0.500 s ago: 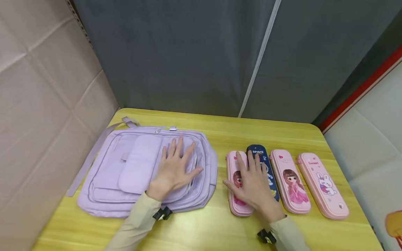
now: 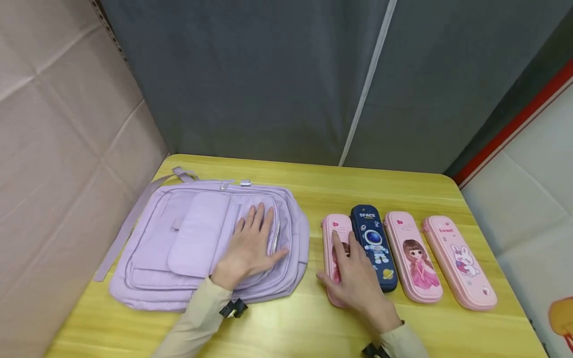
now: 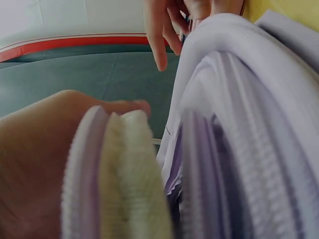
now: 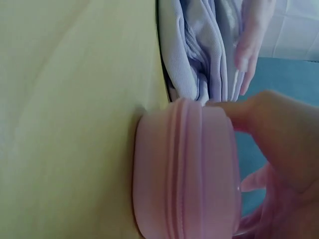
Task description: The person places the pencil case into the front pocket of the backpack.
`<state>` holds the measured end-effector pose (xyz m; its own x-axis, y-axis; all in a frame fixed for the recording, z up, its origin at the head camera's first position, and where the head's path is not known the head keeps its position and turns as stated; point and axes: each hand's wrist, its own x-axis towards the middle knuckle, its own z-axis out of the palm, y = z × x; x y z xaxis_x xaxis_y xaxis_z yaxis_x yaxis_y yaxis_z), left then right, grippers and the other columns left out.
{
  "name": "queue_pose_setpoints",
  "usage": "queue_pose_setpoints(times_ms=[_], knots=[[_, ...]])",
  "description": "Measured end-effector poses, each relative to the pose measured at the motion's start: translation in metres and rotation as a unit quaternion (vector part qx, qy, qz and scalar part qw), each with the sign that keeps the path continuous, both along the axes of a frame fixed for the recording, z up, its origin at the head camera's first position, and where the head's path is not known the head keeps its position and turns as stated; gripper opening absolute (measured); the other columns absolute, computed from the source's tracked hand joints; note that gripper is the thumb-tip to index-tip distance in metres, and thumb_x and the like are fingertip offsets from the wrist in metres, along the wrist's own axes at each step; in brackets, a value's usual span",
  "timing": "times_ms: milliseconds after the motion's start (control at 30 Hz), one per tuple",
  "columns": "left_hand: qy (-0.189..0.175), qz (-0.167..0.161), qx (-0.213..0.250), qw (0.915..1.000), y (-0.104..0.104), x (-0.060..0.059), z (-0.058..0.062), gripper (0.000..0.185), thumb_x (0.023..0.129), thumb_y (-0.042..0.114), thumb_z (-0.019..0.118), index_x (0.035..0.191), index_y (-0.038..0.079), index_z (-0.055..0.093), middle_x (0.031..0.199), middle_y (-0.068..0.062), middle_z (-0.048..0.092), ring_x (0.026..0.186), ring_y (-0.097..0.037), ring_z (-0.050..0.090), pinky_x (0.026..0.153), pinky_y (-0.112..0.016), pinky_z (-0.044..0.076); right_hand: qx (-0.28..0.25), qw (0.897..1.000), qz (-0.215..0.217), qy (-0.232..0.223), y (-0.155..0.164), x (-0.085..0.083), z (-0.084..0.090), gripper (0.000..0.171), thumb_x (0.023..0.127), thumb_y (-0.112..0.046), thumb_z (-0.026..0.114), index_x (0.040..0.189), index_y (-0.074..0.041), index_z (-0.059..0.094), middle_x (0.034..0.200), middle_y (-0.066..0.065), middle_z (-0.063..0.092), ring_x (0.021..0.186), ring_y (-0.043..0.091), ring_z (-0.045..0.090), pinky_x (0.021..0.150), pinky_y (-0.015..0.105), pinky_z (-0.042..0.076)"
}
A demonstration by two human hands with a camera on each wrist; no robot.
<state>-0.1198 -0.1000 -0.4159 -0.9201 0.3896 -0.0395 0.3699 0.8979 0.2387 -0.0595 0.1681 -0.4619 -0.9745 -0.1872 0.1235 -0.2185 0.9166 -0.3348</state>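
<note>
A lavender backpack (image 2: 152, 233) lies flat on the left of the table, its front pocket facing up. My left hand (image 2: 248, 248) rests on it with fingers extended, beside the curved zipper on the right. To the right, my right hand (image 2: 355, 283) is over a pink pencil case (image 2: 337, 223) with a doll print. Its thumb reaches past the case's left edge and its fingers lie loosely across the top. In the right wrist view the zipped side of that pencil case (image 4: 184, 169) shows close up, below the thumb.
Right of that case lie a navy pencil case (image 2: 376, 243) with an astronaut, a second pink doll case (image 2: 416, 263) and a pink rabbit case (image 2: 463, 263). A strap (image 2: 127, 226) trails off the backpack's left. A grey curtain (image 2: 250, 84) hangs behind the table.
My right hand has drawn back toward me and slightly left, uncovering the navy case's astronaut. The left hand stays on the backpack, its fingers closer together.
</note>
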Motion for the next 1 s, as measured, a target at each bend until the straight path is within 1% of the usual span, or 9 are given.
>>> queue_pose_setpoints(times_ms=[167,300,367,467,567,667,767,867,1000], knots=[[-0.003,0.001,0.008,1.0,-0.001,-0.002,-0.001,0.092,0.092,0.046,0.065,0.158,-0.005,0.023,0.165,-0.029,0.017,0.153,-0.047,0.017,0.125,-0.058,0.022,-0.01,1.0,-0.015,-0.005,-0.003,0.006,0.002,0.103,0.077,-0.05,0.083,0.157,-0.006,0.033,0.149,0.047,0.029,0.129,0.061,0.045,0.101,0.07,0.046],[0.031,-0.007,0.029,0.9991,-0.002,-0.003,-0.002,0.081,0.09,0.035,0.067,0.151,-0.008,0.035,0.158,-0.032,0.031,0.147,-0.049,0.031,0.122,-0.057,0.031,0.001,0.999,-0.034,-0.022,-0.006,0.013,0.007,0.11,0.071,-0.051,0.088,0.155,-0.005,0.035,0.13,0.045,0.045,0.11,0.054,0.056,0.089,0.063,0.054],[0.059,-0.007,0.047,0.9971,-0.001,-0.003,-0.001,0.073,0.088,0.031,0.07,0.145,-0.007,0.045,0.149,-0.031,0.044,0.137,-0.047,0.045,0.114,-0.057,0.042,0.012,0.998,-0.044,-0.04,-0.008,0.016,0.009,0.113,0.068,-0.052,0.089,0.155,-0.006,0.035,0.12,0.041,0.05,0.099,0.047,0.058,0.082,0.058,0.056],[0.102,0.004,0.077,0.9918,0.001,-0.003,0.0,0.056,0.083,0.027,0.074,0.128,-0.003,0.06,0.123,-0.022,0.058,0.111,-0.038,0.058,0.09,-0.053,0.056,0.026,0.996,-0.056,-0.071,-0.009,0.019,0.012,0.115,0.068,-0.052,0.09,0.156,-0.007,0.033,0.112,0.037,0.05,0.091,0.04,0.056,0.073,0.051,0.056],[0.124,0.013,0.105,0.9866,0.0,-0.003,0.002,0.04,0.08,0.022,0.076,0.113,0.001,0.065,0.103,-0.014,0.057,0.091,-0.031,0.058,0.073,-0.047,0.057,0.023,0.993,-0.067,-0.095,-0.011,0.021,0.016,0.116,0.067,-0.048,0.091,0.157,-0.007,0.03,0.107,0.034,0.049,0.086,0.037,0.055,0.065,0.047,0.055],[0.139,0.007,0.14,0.9804,-0.001,-0.005,0.003,0.029,0.079,0.016,0.076,0.102,0.001,0.066,0.095,-0.011,0.059,0.084,-0.029,0.061,0.072,-0.045,0.058,0.012,0.991,-0.085,-0.107,-0.012,0.023,0.018,0.116,0.067,-0.042,0.092,0.157,-0.007,0.028,0.105,0.034,0.048,0.085,0.037,0.054,0.06,0.046,0.054],[0.152,-0.004,0.171,0.9734,-0.003,-0.007,0.003,0.022,0.078,0.011,0.074,0.095,0.001,0.066,0.091,-0.01,0.062,0.079,-0.029,0.064,0.072,-0.042,0.058,-0.002,0.99,-0.104,-0.094,-0.012,0.023,0.017,0.112,0.067,-0.035,0.092,0.155,-0.004,0.03,0.104,0.035,0.048,0.085,0.039,0.055,0.061,0.05,0.055],[0.156,-0.006,0.187,0.9699,-0.004,-0.008,0.004,0.016,0.078,0.008,0.072,0.091,0.002,0.065,0.087,-0.009,0.063,0.076,-0.026,0.064,0.069,-0.04,0.058,-0.013,0.99,-0.121,-0.076,-0.011,0.021,0.014,0.109,0.066,-0.03,0.09,0.153,0.0,0.032,0.104,0.034,0.048,0.083,0.038,0.055,0.062,0.051,0.056],[0.164,-0.005,0.196,0.9667,-0.005,-0.008,0.004,0.011,0.079,0.007,0.072,0.088,0.004,0.065,0.083,-0.006,0.064,0.073,-0.022,0.063,0.067,-0.038,0.057,-0.012,0.989,-0.14,-0.049,-0.009,0.019,0.012,0.108,0.063,-0.031,0.088,0.151,0.004,0.035,0.104,0.032,0.052,0.08,0.037,0.058,0.06,0.051,0.056]])
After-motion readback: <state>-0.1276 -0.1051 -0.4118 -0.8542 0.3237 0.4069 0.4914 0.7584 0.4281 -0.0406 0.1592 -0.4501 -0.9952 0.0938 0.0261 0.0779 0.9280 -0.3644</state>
